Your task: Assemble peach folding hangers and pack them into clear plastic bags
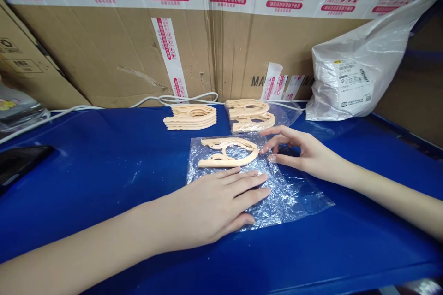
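A beige folding hanger (249, 159), folded up, lies at the upper part of a clear plastic bag (290, 203) on the blue table; I cannot tell whether it is inside or on top. My left hand (221, 203) rests flat on the bag, fingers stretched, just below the hanger. At the hanger's right end, my right hand (294, 150) has its fingers bent and the thumb apart, with nothing visible between them. Its fingertips are close to the hanger and the bag; contact is unclear.
Behind the bag sit a stack of beige folding hangers (190, 117) and more hangers in clear plastic (252, 115). A white parcel bag (356, 73) stands back right. Cardboard boxes (114, 50) wall the rear, a white cable (155, 99) along them. A dark object (24, 161) lies left.
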The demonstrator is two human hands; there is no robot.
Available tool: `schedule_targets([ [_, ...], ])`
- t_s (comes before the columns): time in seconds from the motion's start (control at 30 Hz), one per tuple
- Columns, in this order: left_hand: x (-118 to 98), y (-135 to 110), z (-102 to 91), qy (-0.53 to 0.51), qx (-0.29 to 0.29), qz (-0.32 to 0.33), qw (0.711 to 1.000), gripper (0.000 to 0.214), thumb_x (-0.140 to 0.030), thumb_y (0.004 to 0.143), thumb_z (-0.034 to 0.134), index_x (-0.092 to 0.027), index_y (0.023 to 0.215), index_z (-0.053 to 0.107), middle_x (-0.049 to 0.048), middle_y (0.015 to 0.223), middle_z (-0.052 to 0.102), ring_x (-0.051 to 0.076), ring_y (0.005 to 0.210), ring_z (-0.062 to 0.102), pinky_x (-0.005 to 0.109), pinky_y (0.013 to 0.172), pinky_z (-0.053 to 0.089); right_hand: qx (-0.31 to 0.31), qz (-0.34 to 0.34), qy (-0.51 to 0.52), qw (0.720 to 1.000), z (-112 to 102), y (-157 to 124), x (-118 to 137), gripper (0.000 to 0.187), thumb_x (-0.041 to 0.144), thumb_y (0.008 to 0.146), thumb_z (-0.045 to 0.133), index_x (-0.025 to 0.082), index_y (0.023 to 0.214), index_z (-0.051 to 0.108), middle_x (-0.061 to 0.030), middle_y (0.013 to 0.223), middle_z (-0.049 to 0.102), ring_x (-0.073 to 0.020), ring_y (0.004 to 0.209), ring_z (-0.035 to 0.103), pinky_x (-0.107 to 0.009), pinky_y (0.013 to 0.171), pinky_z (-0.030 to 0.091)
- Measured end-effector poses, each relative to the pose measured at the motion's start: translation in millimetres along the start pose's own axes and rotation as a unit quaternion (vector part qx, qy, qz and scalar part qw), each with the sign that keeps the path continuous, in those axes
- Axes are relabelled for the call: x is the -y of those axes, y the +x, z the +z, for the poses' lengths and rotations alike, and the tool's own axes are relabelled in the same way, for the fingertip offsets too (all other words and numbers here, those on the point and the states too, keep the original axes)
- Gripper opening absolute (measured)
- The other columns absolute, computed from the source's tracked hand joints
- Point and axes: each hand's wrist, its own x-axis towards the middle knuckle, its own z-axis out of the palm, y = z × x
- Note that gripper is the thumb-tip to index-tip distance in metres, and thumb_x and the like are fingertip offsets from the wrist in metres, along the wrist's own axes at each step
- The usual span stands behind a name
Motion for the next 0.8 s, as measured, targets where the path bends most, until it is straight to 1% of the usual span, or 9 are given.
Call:
schedule_targets([
  [0.13,0.2,0.2,1.1,0.007,0.003,-0.001,1.0,0.045,-0.034,0.106,0.036,-0.015,0.146,0.044,0.0067,0.156,0.04,0.021,0.143,0.04,0.035,0.119,0.033,0.003,-0.009,-0.003,1.0,0.2,-0.8,0.3,0.041,0.033,0.089,0.064,0.022,0.128,0.053,-0.0041,0.104,0.072,-0.0187,0.099,0.068,-0.036,0.091,0.053],
  [0.37,-1.3,-0.4,2.7,0.017,0.011,-0.003,1.0,0.045,-0.034,0.106,0.035,-0.016,0.147,0.043,0.006,0.157,0.039,0.02,0.143,0.039,0.035,0.119,0.034,0.013,-0.007,0.003,1.0,-0.4,-1.3,-0.5,0.039,0.03,0.093,0.061,0.024,0.13,0.053,-0.0032,0.107,0.072,-0.0174,0.103,0.067,-0.035,0.093,0.051],
  [0.53,-1.3,1.5,-6.3,0.012,-0.006,-0.008,1.0,0.045,-0.038,0.104,0.043,-0.017,0.144,0.044,0.0079,0.153,0.044,0.024,0.141,0.041,0.04,0.117,0.035,0.014,-0.007,0.003,1.0,-1.0,-0.7,0.4,0.037,0.03,0.093,0.06,0.023,0.128,0.053,-0.003,0.107,0.072,-0.0175,0.101,0.067,-0.035,0.09,0.052],
  [0.6,5.7,1.5,-16.1,0.003,-0.013,-0.036,0.999,0.041,-0.042,0.101,0.048,-0.017,0.135,0.051,0.0092,0.145,0.053,0.027,0.133,0.049,0.043,0.111,0.041,0.01,-0.003,-0.001,1.0,-1.2,-0.8,0.0,0.037,0.031,0.092,0.06,0.023,0.127,0.053,-0.0033,0.107,0.072,-0.0185,0.1,0.067,-0.035,0.087,0.052],
  [0.67,18.8,-0.9,-27.5,-0.004,-0.015,-0.091,0.996,0.034,-0.043,0.101,0.048,-0.017,0.12,0.057,0.0098,0.131,0.061,0.028,0.119,0.058,0.043,0.099,0.048,0.008,0.004,-0.006,1.0,-1.5,-1.0,-0.9,0.036,0.032,0.092,0.061,0.024,0.127,0.053,-0.0034,0.107,0.072,-0.0197,0.1,0.067,-0.035,0.083,0.051],
  [0.7,26.9,-3.2,-32.6,-0.004,-0.016,-0.125,0.992,0.035,-0.046,0.099,0.049,-0.018,0.118,0.057,0.0096,0.125,0.062,0.028,0.114,0.06,0.044,0.095,0.05,0.008,0.006,-0.008,1.0,-1.6,-1.0,-1.4,0.036,0.032,0.092,0.061,0.024,0.127,0.053,-0.0034,0.107,0.072,-0.0202,0.1,0.067,-0.035,0.08,0.051],
  [0.73,35.5,-6.1,-37.0,-0.006,-0.012,-0.164,0.986,0.041,-0.052,0.097,0.051,-0.018,0.118,0.056,0.0095,0.123,0.063,0.029,0.11,0.061,0.043,0.089,0.052,0.008,0.008,-0.011,1.0,-1.7,-0.9,-1.9,0.036,0.032,0.092,0.061,0.024,0.127,0.053,-0.0035,0.108,0.072,-0.0206,0.1,0.066,-0.035,0.079,0.05],
  [0.77,44.1,-9.5,-40.3,-0.004,-0.004,-0.195,0.981,0.049,-0.058,0.093,0.053,-0.019,0.123,0.054,0.0103,0.125,0.063,0.03,0.11,0.061,0.044,0.087,0.052,0.008,0.009,-0.013,1.0,-1.8,-0.8,-2.4,0.036,0.032,0.092,0.06,0.025,0.127,0.053,-0.0036,0.109,0.072,-0.0208,0.1,0.066,-0.035,0.077,0.05],
  [0.8,52.0,-13.1,-42.5,-0.001,0.001,-0.22,0.976,0.06,-0.064,0.09,0.055,-0.019,0.13,0.051,0.011,0.13,0.061,0.031,0.116,0.059,0.045,0.09,0.052,0.008,0.009,-0.015,1.0,-1.7,-0.6,-2.8,0.035,0.031,0.093,0.06,0.025,0.127,0.053,-0.0037,0.11,0.072,-0.0208,0.1,0.066,-0.035,0.076,0.049],
])
